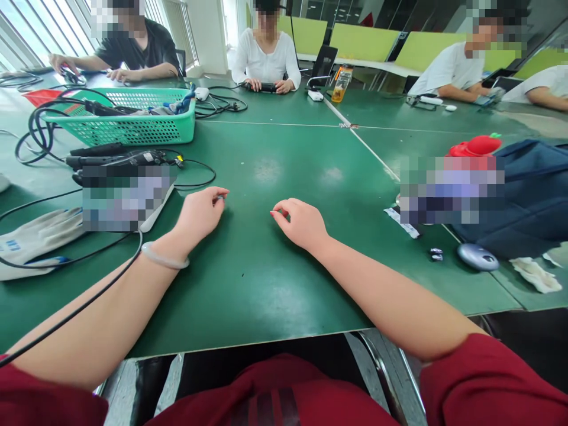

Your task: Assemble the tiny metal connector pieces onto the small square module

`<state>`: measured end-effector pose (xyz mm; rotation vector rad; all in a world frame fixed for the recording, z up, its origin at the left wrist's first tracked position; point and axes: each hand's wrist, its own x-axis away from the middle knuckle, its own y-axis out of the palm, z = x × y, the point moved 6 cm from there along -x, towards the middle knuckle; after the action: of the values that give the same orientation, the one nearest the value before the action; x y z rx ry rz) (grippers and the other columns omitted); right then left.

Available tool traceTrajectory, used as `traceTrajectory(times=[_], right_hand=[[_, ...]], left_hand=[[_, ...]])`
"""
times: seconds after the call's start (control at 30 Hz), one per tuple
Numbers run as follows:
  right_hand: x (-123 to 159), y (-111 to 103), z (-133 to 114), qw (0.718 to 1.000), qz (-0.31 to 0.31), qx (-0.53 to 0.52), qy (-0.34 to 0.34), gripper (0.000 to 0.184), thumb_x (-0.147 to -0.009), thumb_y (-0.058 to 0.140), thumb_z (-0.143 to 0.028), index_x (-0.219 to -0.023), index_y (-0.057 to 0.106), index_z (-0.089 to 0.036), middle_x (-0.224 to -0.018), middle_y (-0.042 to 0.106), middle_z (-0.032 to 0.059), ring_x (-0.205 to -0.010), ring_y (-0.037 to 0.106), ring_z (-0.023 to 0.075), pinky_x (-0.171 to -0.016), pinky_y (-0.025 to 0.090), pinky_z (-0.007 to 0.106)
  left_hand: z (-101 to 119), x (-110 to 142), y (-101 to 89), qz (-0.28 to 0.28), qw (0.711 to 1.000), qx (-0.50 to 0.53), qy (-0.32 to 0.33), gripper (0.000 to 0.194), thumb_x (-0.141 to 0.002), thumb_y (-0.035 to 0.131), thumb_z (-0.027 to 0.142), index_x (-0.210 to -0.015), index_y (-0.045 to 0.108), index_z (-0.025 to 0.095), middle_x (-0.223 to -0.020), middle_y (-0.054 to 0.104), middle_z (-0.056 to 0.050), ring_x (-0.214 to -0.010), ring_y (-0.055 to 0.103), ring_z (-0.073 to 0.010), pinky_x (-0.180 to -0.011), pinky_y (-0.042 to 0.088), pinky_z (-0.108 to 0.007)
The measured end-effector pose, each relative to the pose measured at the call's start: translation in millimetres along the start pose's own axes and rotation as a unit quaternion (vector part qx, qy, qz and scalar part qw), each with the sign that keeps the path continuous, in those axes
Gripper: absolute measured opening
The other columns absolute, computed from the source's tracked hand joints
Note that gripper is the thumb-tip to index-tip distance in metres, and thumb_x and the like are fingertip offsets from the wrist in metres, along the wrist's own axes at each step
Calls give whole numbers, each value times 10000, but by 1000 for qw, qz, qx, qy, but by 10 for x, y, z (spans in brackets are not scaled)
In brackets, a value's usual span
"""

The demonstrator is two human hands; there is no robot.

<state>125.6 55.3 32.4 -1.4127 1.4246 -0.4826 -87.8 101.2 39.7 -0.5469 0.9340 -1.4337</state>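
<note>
- Green table (257,284) shared with co-workers opposite; light-green partitions (364,42) behind.
- Left hand (199,214): loosely curled, thumb near forefinger; anything tiny between the tips can't be told.
- Right hand (302,222): loosely curled too, nothing seen gripped; whether its tips meet can't be told. Both hands set well apart at the table's middle, likely just rested.
- Nearest item: blurred flat slab (160,208), just beside left wrist, below black cased gear (115,158); thin cable loop (215,177) by the left hand. Gear probably parked left to keep the working area free.
- Long black cable (110,284) is seen crossing the left forearm, likely run slack for reach.
- White gloves (39,236) laid left of the slab.
- Green basket (133,136): black cables and grey-blue fabric pieces held inside, coils spilled over its left end, presumably too bulky to fit.
- Drink container (341,87): amber liquid inside.
- Dark blue bag (532,201), far right; contents hidden. Mouse (477,258) placed in front.
</note>
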Motion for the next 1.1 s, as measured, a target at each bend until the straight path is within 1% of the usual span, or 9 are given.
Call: traceTrajectory(times=[0.07, 0.2, 0.33, 0.6, 0.7, 0.8, 0.9, 1.03, 1.1], right_hand=[[-24, -21, 89, 999, -2, -17, 31, 207, -913, 494, -311, -868, 666, -206, -810, 653, 15, -707, 553, 134, -605, 344, 254], [-48, -29, 200, 998, -1, -34, 52, 203, -896, 486, -281, -863, 671, -204, -784, 650, 21, -726, 558, 147, -618, 355, 264], [-40, -13, 247, 997, -5, -47, 63, 180, -885, 494, -268, -910, 664, -213, -774, 649, 7, -718, 558, 139, -623, 367, 259], [-30, -5, 263, 996, -15, -57, 74, 205, -891, 488, -271, -1017, 640, -214, -793, 651, 12, -719, 564, 141, -617, 379, 256], [-33, -4, 276, 994, -14, -68, 80, 240, -885, 497, -271, -1086, 617, -217, -803, 652, 9, -709, 560, 140, -614, 386, 257], [-33, 3, 285, 993, -12, -86, 85, 252, -876, 509, -276, -1096, 615, -214, -796, 653, 9, -697, 559, 140, -625, 396, 263], [-27, 26, 294, 990, -16, -105, 88, 244, -871, 516, -279, -1082, 620, -214, -782, 652, 6, -679, 555, 137, -633, 401, 265], [-22, 72, 298, 989, -24, -115, 89, 254, -874, 522, -286, -1104, 609, -220, -781, 646, -4, -676, 552, 129, -625, 399, 256], [-27, 99, 278, 990, -33, -114, 80, 267, -868, 540, -276, -1120, 605, -216, -776, 641, -7, -682, 548, 126, -640, 402, 256]], left_hand=[[-161, -65, -160, 41, 992, -119, -32, 368, -828, 476, 199, -1129, 678, 140, -1041, 707, -162, -1016, 630, -350, -953, 434, -483], [-388, -143, -259, 33, 972, -225, -63, 356, -816, 478, 190, -1088, 702, 139, -1038, 697, -183, -1008, 620, -381, -886, 462, -480], [-463, -168, -260, 36, 968, -241, -60, 319, -787, 546, 218, -1037, 721, 120, -1116, 662, -195, -1022, 612, -363, -896, 464, -443], [-437, -144, -319, 51, 961, -250, -103, 357, -804, 529, 291, -1068, 717, 144, -985, 709, -190, -976, 625, -371, -845, 472, -459], [-397, -129, -332, 62, 962, -242, -110, 393, -823, 496, 331, -1106, 712, 164, -997, 707, -187, -1017, 606, -387, -869, 456, -476], [-376, -134, -333, 83, 970, -212, -87, 395, -845, 457, 313, -1114, 706, 165, -1035, 696, -174, -1062, 586, -369, -930, 430, -466], [-447, -165, -313, 104, 982, -134, -78, 411, -854, 433, 267, -1156, 674, 125, -1106, 667, -180, -1091, 573, -343, -962, 413, -437], [-600, -233, -161, 74, 987, -12, -139, 431, -840, 466, 274, -1213, 636, 139, -1041, 686, -139, -969, 619, -296, -883, 455, -408], [-540, -243, -57, 66, 986, 56, -145, 438, -829, 489, 288, -1222, 627, 151, -998, 694, -115, -917, 627, -257, -856, 465, -383]])
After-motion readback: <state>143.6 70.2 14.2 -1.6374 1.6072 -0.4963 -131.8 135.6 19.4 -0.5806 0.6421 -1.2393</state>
